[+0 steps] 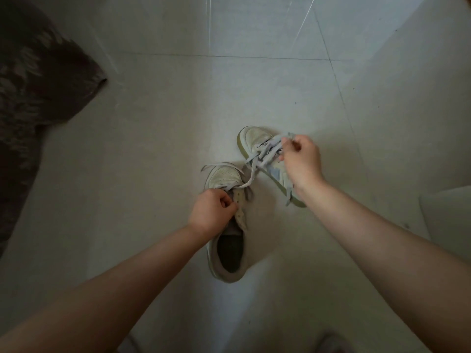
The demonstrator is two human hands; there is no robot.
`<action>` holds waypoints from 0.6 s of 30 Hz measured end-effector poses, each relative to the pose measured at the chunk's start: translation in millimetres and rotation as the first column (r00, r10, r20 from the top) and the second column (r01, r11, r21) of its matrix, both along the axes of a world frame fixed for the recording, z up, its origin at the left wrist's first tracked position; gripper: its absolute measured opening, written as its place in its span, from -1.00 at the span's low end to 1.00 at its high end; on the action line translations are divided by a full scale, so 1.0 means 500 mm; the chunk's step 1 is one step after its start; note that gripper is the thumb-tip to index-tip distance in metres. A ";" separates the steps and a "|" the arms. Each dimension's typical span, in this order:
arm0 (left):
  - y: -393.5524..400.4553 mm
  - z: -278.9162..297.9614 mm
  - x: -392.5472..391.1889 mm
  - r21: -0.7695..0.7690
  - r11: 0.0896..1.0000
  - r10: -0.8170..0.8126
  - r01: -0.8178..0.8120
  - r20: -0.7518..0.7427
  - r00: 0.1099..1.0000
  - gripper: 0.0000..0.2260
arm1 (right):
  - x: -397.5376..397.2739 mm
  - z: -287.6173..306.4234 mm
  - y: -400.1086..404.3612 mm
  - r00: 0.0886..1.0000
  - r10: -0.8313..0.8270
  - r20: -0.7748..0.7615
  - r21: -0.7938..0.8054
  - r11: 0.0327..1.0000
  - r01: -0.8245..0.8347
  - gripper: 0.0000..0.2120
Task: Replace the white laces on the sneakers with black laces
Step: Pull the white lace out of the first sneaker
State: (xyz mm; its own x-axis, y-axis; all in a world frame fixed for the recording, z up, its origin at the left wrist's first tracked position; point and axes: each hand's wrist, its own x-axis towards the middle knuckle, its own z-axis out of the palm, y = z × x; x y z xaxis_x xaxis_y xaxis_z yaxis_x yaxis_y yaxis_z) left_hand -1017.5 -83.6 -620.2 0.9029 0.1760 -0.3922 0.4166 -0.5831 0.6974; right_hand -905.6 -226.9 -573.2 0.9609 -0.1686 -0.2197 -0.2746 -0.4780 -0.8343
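Right, two sneakers on the tiled floor point(158, 118), both with white laces in; no black laces in view.

The near sneaker point(229, 250) lies toe away from the person, heel toward them, its long axis running roughly straight up the frame. Its upper eyelets are already bare. The left hand point(211, 211) sits on the tongue area, fingers curled, thumb and fingertips pinching at the eyelet flap or the lace there; which of the two cannot be told. Its white lace point(248, 180) runs loose from the toe end up and to the right, toward the other shoe.

The far sneaker point(257, 141) lies tilted on its side, toe up-left and heel down-right, just beyond and right of the near one. The right hand point(300, 161) hovers over its midfoot, fingers curled and pinching a bunch of lace point(270, 149) at the top. Whether that bunch belongs to the far shoe alone or includes the near shoe's loose end is unclear.

Key relation: the lace stretches diagonally between the hands, left hand at the near end, right hand at the far end. Remaining crossings on the near shoe lie toeward of the left fingers, so the pull probably goes away from the person, along the shoe axis. Left hand is nearer those eyelets.

Judgement: early unlacing stage, neither shoe stripped yet.

A dark rug point(38, 85) lies far left.
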 end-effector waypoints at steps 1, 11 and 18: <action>0.000 0.000 0.000 -0.003 1.000 0.002 -0.002 -0.002 1.000 -0.73 | 0.008 0.014 -0.005 1.000 0.002 0.029 0.008 1.000 -0.002 -0.89; 0.007 -0.017 -0.023 -0.003 0.984 0.174 -0.176 0.150 0.973 -0.82 | -0.069 0.000 -0.015 0.569 0.480 -0.668 -0.447 0.352 -0.822 -0.66; 0.008 -0.026 -0.016 0.044 0.979 0.199 -0.201 0.050 0.979 -0.70 | -0.063 0.009 0.051 0.518 0.822 -0.235 -0.456 0.377 -0.806 -0.75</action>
